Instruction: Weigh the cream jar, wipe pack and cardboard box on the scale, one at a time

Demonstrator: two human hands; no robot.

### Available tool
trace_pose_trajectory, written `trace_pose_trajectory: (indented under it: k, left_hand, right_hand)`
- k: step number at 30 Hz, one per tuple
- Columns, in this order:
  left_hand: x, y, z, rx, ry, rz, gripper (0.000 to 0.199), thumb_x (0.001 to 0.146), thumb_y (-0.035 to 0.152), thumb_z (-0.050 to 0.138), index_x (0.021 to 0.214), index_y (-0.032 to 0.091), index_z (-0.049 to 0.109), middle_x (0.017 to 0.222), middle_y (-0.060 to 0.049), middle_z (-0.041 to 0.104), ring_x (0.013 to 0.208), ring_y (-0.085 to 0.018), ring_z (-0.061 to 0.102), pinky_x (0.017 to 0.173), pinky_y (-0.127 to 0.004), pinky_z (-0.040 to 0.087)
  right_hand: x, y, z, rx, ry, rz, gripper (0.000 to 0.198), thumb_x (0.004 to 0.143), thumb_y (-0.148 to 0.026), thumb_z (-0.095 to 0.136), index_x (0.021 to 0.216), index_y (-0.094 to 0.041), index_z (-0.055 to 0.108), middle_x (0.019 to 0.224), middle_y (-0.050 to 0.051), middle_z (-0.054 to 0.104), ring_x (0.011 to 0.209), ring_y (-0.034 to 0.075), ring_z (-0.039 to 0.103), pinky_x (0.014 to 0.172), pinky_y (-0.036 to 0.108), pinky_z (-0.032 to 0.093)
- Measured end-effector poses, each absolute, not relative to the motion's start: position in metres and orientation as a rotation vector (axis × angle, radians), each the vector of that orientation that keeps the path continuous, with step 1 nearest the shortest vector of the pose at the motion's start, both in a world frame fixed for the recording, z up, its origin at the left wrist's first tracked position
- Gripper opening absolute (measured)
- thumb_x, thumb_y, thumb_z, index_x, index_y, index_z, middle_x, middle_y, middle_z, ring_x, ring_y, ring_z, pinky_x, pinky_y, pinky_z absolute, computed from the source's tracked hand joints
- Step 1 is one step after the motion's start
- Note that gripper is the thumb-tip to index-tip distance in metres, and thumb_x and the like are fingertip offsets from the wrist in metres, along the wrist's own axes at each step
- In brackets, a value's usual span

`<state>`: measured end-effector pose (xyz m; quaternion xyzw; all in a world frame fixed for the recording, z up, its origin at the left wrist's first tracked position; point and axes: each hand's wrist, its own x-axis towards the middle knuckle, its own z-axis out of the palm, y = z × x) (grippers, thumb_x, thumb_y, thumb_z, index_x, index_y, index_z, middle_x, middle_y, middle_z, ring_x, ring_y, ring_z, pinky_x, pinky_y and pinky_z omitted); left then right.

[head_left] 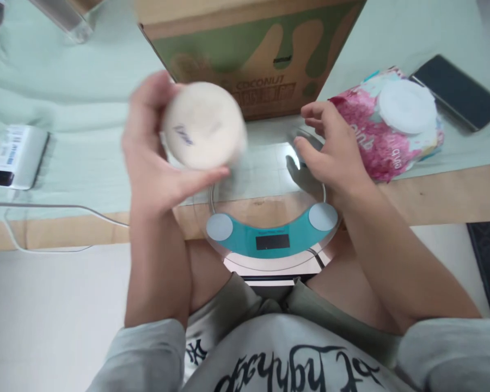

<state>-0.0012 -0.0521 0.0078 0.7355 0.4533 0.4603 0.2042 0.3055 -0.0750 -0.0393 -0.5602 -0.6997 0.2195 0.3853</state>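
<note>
A round, off-white coconut [204, 126], flat-faced and bearing a small dark stamped mark, is gripped in my left hand [155, 147]. It is slightly blurred, and its underside is hidden. Below it is a clear round glass scale [269, 239] with a teal band, silver pads and a dark display; its near part juts over the table edge. My right hand [330, 147] hovers over the scale's right side with fingers apart and slightly curled, holding nothing. Its reflection shows in the glass.
A cardboard box [245, 65] printed COCONUT stands behind the scale. To the right lie a pink wipes pack [367, 130] with a white lid and a dark phone [459, 90]. A white power bank [20, 155] with a cable [65, 206] lies on the left.
</note>
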Motion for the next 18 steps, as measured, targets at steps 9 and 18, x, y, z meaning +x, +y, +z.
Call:
trace_pose_trajectory:
  k: [9,18]
  left_hand:
    - [0.048,-0.084,0.007,2.162,0.713,0.769,0.104,0.07,0.085,0.084,0.153,0.03,0.053,0.153,-0.012,0.063,0.146,-0.037,0.062,0.125,-0.055,0.051]
    - [0.028,-0.048,-0.029,1.835,1.25,1.258,0.063,0.093,0.075,0.063,0.064,0.023,0.042,0.057,0.001,0.035,0.054,-0.014,0.038,0.059,-0.034,0.035]
  right_hand:
    - [0.302,-0.079,-0.025,-1.479,-1.803,0.548,0.036,0.09,-0.031,0.06,0.125,-0.022,0.061,0.133,0.011,0.068,0.125,0.026,0.065,0.116,0.049,0.055]
    - [0.285,-0.091,-0.017,-1.527,-1.697,0.72,0.032,0.102,-0.051,0.054,0.09,-0.021,0.059,0.066,0.001,0.053,0.063,0.012,0.039,0.07,0.032,0.037]
